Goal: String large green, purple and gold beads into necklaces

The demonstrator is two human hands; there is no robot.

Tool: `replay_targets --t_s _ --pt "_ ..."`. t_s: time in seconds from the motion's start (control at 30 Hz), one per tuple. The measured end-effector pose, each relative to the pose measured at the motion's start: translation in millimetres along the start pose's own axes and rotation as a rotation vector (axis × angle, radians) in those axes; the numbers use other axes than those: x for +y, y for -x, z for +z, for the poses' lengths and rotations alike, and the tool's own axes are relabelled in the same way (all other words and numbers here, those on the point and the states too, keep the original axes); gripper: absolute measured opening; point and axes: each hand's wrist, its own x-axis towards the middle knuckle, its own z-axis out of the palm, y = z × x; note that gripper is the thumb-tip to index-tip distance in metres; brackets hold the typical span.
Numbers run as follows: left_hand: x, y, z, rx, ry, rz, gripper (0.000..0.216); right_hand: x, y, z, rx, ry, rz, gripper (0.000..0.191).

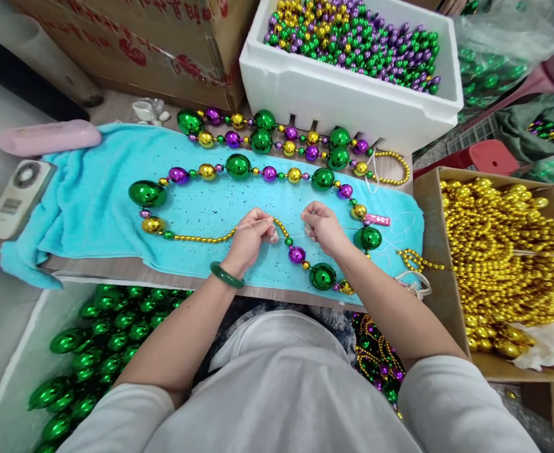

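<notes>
A bead necklace (238, 167) of green, purple and gold balls lies in a loop on the turquoise towel (201, 204). My left hand (253, 234) is closed in a pinch on the necklace where its small gold bead chain (201, 238) meets a thin white string. My right hand (322, 226) is also pinched, closed on the string (300, 236), which runs between both hands. Below them, a purple bead (296, 255) and a large green bead (323, 276) hang close to the string. A finished-looking bead strand (261, 141) lies behind the loop.
A white foam box (347, 94) of small beads stands behind. At right is a carton (435, 251) of gold bead chains (508, 251). Large green balls (111, 340) fill a container at lower left. A pink case (50, 137) and a white device (18, 196) lie left.
</notes>
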Motion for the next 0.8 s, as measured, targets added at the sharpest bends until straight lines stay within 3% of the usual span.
replay_targets --t_s 0.23,0.47,0.8 --pt "0.6 -2.1 -6.9 0.095 0.075 -0.039 0.028 6.3 -3.1 -4.8 0.016 0.012 0.057 0.017" --pt "-3.2 -0.1 -1.7 0.028 0.067 -0.004 0.023 13.1 -7.5 -7.9 0.004 0.035 0.066 0.017" --pt "-13.2 -5.5 0.6 0.004 -0.282 0.031 0.014 19.1 -11.3 -15.7 0.085 0.05 0.074 0.021"
